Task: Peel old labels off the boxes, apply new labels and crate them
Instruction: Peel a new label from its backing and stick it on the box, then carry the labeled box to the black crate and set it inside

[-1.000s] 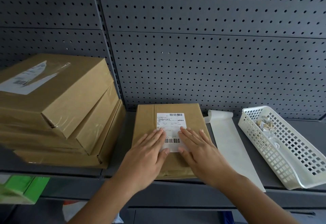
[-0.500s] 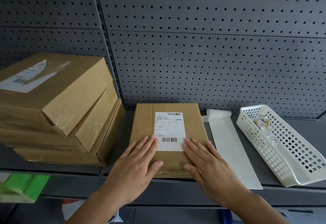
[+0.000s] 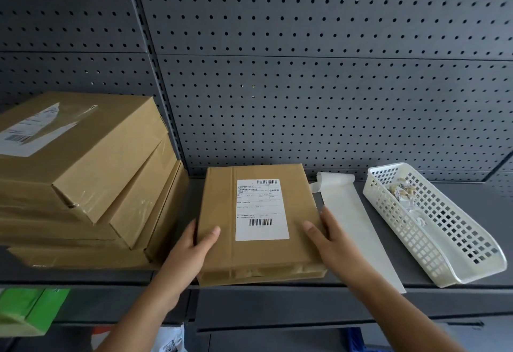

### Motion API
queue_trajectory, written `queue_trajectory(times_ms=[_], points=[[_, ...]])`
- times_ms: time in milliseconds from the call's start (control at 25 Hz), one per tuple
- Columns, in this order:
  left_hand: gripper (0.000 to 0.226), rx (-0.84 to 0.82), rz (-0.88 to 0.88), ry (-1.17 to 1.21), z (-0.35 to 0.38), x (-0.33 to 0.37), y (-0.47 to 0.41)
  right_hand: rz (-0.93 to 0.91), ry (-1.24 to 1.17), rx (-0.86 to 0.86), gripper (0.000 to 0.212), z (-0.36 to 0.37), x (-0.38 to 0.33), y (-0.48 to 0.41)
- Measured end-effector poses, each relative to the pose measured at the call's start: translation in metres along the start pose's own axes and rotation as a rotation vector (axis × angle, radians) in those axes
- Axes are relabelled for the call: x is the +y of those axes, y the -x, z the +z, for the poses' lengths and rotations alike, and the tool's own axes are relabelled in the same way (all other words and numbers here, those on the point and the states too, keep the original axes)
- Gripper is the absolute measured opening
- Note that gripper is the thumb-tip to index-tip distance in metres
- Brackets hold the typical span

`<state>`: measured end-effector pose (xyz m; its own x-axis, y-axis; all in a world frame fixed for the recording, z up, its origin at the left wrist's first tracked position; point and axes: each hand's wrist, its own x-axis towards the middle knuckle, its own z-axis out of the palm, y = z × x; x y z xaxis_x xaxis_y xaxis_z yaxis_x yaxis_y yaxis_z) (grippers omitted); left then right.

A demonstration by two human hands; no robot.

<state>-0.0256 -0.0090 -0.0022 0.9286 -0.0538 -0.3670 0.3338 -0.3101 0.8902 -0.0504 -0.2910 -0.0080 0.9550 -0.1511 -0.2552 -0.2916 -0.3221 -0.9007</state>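
A flat brown box [image 3: 219, 204] lies on the grey shelf [image 3: 444, 282] in the middle, with a white barcode label [image 3: 262, 210] stuck flat on its top. My left hand [image 3: 194, 249] grips the box's left edge, thumb on top and fingers down the side. My right hand [image 3: 330, 243] grips the right edge the same way. A strip of white label backing paper [image 3: 358, 226] lies on the shelf just right of the box.
A stack of three brown boxes [image 3: 91, 182] sits at the left, the top one labelled and tilted. A white perforated plastic basket [image 3: 449, 229] with crumpled label scraps stands at the right. Grey pegboard [image 3: 305, 74] backs the shelf. Green packaging [image 3: 25, 313] shows below left.
Both hands slid off the label, where they pressed flat, outward to the box's left and right edges and now grip them.
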Motion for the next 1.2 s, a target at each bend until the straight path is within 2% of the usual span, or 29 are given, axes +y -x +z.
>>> queue_trajectory(times_ms=[120,240,400,600,840,960,1200], points=[[0.032,0.024,-0.005,0.123,0.005,0.006,0.003,0.042,-0.091,0.02,0.055,0.007,-0.005,0.003],[0.029,0.045,0.072,0.14,0.004,0.02,0.009,0.042,-0.184,0.074,0.044,0.002,-0.017,0.018],[0.029,0.008,0.226,0.163,0.008,0.052,0.016,-0.03,-0.204,0.237,0.038,-0.019,-0.04,0.045],[0.029,-0.194,0.371,0.171,0.052,0.101,0.019,-0.038,-0.214,0.498,0.047,-0.067,-0.043,0.089],[0.027,-0.501,0.473,0.119,0.17,0.141,0.052,-0.007,-0.309,0.8,0.042,-0.147,0.0,0.176],[0.029,-0.643,0.485,0.064,0.249,0.151,0.082,0.025,-0.332,0.932,0.049,-0.194,0.039,0.23],[0.027,-0.869,0.52,-0.044,0.41,0.144,0.148,0.078,-0.348,1.192,0.046,-0.274,0.134,0.328]])
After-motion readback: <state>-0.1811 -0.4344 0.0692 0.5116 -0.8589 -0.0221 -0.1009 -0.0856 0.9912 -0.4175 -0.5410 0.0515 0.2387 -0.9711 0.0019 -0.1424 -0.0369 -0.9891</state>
